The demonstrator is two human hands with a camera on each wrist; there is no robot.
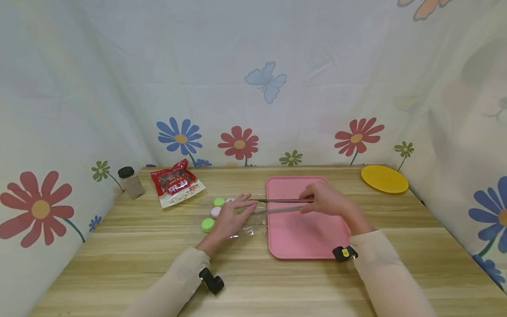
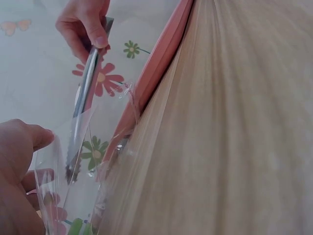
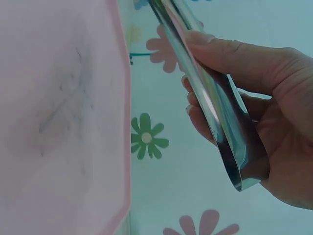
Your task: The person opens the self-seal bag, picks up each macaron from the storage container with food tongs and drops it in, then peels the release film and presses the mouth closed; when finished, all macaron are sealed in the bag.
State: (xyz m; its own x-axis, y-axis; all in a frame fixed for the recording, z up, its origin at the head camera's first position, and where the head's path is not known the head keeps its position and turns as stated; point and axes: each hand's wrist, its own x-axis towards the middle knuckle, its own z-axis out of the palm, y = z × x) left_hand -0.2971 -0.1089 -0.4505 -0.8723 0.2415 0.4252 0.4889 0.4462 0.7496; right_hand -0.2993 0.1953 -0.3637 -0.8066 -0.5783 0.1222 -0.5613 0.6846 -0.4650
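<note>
My right hand [image 1: 326, 202] grips metal tongs [image 1: 285, 209] above the pink tray [image 1: 293, 246], thumb on one arm and fingers on the other. The tongs' two arms stand apart and point left. Their serrated tips reach into the mouth of a clear plastic bag [image 2: 112, 117]. My left hand [image 1: 233, 215] holds the bag by its open end, thumb and fingers at the film's edge. Round green macarons [image 1: 207, 225] and pale macarons [image 1: 215, 212] lie in the bag, partly hidden by this hand. In the right wrist view, the tongs' bent end [image 3: 244, 171] sits near the palm.
A red snack packet [image 1: 176, 182] and a jar with a black lid [image 1: 132, 182] stand at the back left of the wooden table [image 1: 253, 286]. At the back right lies a yellow plate [image 1: 384, 179]. A flowered curtain [image 1: 214, 88] hangs behind.
</note>
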